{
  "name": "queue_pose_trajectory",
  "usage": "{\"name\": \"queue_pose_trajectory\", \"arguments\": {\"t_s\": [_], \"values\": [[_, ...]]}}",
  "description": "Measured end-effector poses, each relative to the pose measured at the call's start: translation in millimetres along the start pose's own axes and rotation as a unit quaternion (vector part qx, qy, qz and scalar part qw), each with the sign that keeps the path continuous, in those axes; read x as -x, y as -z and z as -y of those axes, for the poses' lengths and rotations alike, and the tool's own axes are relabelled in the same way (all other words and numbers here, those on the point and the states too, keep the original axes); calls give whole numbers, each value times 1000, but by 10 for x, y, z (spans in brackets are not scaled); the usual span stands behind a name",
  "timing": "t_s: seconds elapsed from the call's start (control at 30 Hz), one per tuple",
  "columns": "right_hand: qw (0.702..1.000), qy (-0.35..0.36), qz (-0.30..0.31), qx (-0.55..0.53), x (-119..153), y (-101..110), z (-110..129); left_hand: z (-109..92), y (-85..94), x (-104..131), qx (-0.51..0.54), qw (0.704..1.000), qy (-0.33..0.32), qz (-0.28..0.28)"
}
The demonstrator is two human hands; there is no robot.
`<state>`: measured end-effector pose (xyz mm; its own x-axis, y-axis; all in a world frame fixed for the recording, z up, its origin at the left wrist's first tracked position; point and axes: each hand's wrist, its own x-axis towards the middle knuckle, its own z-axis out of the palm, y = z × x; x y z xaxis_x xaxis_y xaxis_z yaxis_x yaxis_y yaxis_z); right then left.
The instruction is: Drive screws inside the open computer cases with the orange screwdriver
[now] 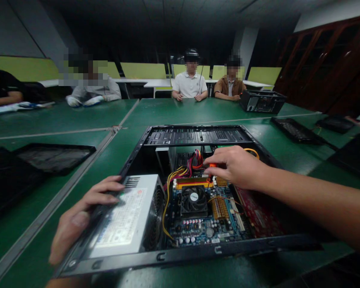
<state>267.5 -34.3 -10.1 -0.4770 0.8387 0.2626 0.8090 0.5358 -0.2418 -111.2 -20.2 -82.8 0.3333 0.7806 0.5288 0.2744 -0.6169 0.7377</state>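
An opened black computer case point(189, 254) lies flat in front of me. My left hand point(84, 210) grips its left edge, fingers curled over the rim beside the silver power supply point(123, 224). In my right hand point(241, 166), a screwdriver point(212, 165) with an orange handle is pinched upright, pointing down at the motherboard point(198, 230). Its tip is near the right end of the yellow and orange memory slots point(192, 183), where contact is hard to judge. Just below sits the black CPU fan point(194, 201). Bundled power cables point(195, 160) run behind it.
The case rests on a green table point(168, 112). Black panels lie left point(57, 156) and right point(297, 130). Another computer case point(262, 101) stands at the far right. Several people sit across the table, one in a white shirt point(189, 84). A red card point(258, 212) is beneath my right forearm.
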Motion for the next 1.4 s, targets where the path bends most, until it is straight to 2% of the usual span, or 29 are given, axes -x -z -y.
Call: {"name": "queue_pose_trajectory", "arguments": {"t_s": [0.13,0.27,0.33,0.43,0.53,0.9,1.2,1.33,1.4], "values": [[999,3,23,-25,56,58,10,78,-4,8,69,997,-34,-3],[999,-3,-15,-31,175,231,86,66,-21,5,72,996,-45,-3],[999,-2,-9,-38,231,281,135,53,-20,2,74,996,-47,-3],[997,11,43,-59,279,251,194,52,-18,0,76,996,-43,-4],[995,23,69,-74,289,167,221,70,-23,-1,77,996,-45,-3],[995,48,58,-59,292,134,225,83,0,8,75,996,-52,-5],[996,53,66,9,233,62,245,59,-38,-9,77,996,-50,-20],[992,48,102,-52,286,133,262,55,-50,-11,77,996,-42,-24],[993,35,94,-64,306,241,253,32,-61,-11,78,995,-48,-27]]}}
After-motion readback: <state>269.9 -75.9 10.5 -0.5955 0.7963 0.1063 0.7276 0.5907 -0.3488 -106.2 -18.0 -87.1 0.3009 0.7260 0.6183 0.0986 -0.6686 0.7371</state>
